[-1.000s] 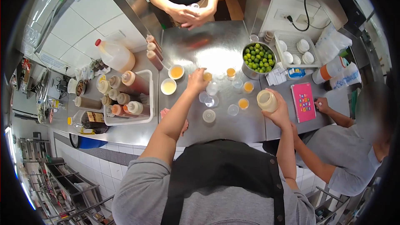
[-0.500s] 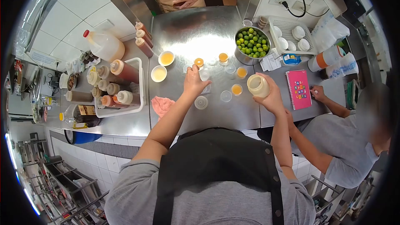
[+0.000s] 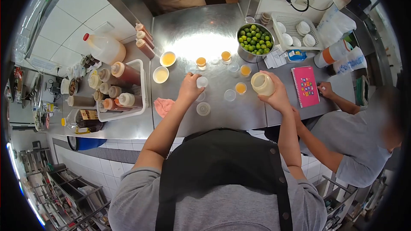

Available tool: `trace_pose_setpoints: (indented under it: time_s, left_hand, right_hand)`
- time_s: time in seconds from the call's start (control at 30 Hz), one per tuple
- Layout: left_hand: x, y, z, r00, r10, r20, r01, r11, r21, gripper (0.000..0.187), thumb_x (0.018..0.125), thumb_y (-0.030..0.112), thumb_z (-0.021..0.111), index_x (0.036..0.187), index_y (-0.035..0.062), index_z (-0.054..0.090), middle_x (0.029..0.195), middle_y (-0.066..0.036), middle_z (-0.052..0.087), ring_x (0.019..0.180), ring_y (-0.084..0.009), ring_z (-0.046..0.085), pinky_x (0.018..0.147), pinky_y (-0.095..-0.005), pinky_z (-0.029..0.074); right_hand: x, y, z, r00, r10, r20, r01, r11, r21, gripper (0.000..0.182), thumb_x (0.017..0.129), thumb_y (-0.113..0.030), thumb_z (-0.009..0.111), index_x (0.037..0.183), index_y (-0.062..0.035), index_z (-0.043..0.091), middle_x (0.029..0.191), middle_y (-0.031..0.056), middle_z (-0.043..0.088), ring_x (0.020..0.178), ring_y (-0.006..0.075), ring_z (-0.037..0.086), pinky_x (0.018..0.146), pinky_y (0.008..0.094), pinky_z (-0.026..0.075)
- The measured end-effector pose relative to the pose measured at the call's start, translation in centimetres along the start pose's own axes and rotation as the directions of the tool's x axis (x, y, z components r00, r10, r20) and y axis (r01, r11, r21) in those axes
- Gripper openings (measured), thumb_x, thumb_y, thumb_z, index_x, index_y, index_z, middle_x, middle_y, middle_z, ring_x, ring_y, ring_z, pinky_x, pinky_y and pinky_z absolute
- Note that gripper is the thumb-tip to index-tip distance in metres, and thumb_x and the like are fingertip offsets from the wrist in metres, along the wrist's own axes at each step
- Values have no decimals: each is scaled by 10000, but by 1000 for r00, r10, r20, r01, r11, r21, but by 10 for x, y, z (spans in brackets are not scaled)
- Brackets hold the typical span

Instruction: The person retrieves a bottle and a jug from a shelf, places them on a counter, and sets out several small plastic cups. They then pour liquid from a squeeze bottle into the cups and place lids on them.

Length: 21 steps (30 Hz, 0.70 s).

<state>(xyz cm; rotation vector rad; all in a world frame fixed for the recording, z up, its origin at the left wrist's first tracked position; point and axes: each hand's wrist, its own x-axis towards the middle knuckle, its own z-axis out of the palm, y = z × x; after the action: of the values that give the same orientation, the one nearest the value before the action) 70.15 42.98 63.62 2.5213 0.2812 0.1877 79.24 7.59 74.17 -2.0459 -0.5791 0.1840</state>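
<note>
My right hand (image 3: pixel 276 96) is wrapped round a wide-mouthed, uncapped squeeze bottle (image 3: pixel 262 84) with a pale inside. The fingers of my left hand (image 3: pixel 189 89) pinch a small clear plastic cup (image 3: pixel 202 82) above the steel counter. Around them stand small portion cups of orange liquid, among them one cup (image 3: pixel 241 88) near the bottle and another (image 3: pixel 201 62) beyond my left hand. A clear cup or lid (image 3: pixel 230 95) lies between my hands. Closer to me is a round ridged lid (image 3: pixel 203 109). Two white bowls of yellow liquid, one of them the nearer bowl (image 3: pixel 161 74), sit to the left.
A pot of green citrus fruit (image 3: pixel 255 40) stands at the back right, by a white basket of cups (image 3: pixel 295 17). Sauce bottles fill a white bin (image 3: pixel 144 102) at left, near a pink cloth (image 3: pixel 163 107). A co-worker's hand (image 3: pixel 327 90) is beside a pink notebook (image 3: pixel 305 86).
My left hand has drawn slightly left and nearer, now pinching the small cup. The bottle in my right hand has tilted slightly. The hands of the person opposite have moved up toward the frame's edge.
</note>
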Motion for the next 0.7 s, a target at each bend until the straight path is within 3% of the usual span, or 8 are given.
trace_pose_setpoints:
  time_s: [0.2,0.3,0.37,0.47,0.53,0.6,0.7]
  left_hand:
    - [-6,51,-47,994,-54,96,39,986,159,494,722,204,876,1183,84,746,1092,-159,654,1020,-332,687,918,-443,567]
    - [0,69,-45,996,53,67,-60,993,103,538,709,219,861,1209,82,717,1121,-159,662,1000,-329,695,888,-444,572]
    - [5,84,-32,989,147,12,-139,957,-255,543,708,218,861,1203,72,691,1139,-149,656,1020,-319,684,910,-444,541]
    - [10,104,-17,966,245,79,-220,945,-240,554,705,217,862,1207,70,679,1174,-138,648,1060,-314,666,949,-449,502]
    - [11,118,-13,968,204,145,-168,959,-229,548,706,216,862,1200,72,676,1194,-128,638,1092,-312,650,981,-452,474]
    - [12,124,-6,951,295,90,-275,943,-186,542,695,149,876,1191,58,678,1100,-121,621,884,-257,670,806,-393,574]
    - [12,127,0,951,299,78,-275,934,-228,549,692,145,875,1199,71,679,1089,-118,599,859,-252,659,795,-394,570]
  right_hand:
    - [5,-4,0,1000,14,11,-13,999,-37,774,606,-80,816,1353,-168,638,1186,116,678,1116,340,663,1005,422,524]
    - [8,-10,3,998,34,44,-28,991,-132,790,607,-49,814,1371,-147,638,1208,109,681,1157,320,656,1027,393,505]
    - [9,-12,7,999,-6,39,18,952,-304,798,601,-76,810,1372,-192,641,1130,99,662,1108,347,636,996,438,497]
    - [10,-21,9,996,-75,44,87,908,-410,813,598,-102,811,1383,-221,636,1114,86,637,1118,339,605,1017,466,450]
    - [12,-27,7,996,-66,61,86,896,-435,807,607,-106,815,1383,-237,638,1131,73,623,1136,310,591,1040,452,408]
    - [12,-33,6,996,-53,77,83,885,-457,801,616,-110,820,1383,-252,640,1148,61,608,1155,281,577,1064,438,366]
    - [14,-37,3,991,-103,83,131,847,-516,788,629,-91,829,1378,-254,646,1131,66,608,1136,281,579,1051,442,365]
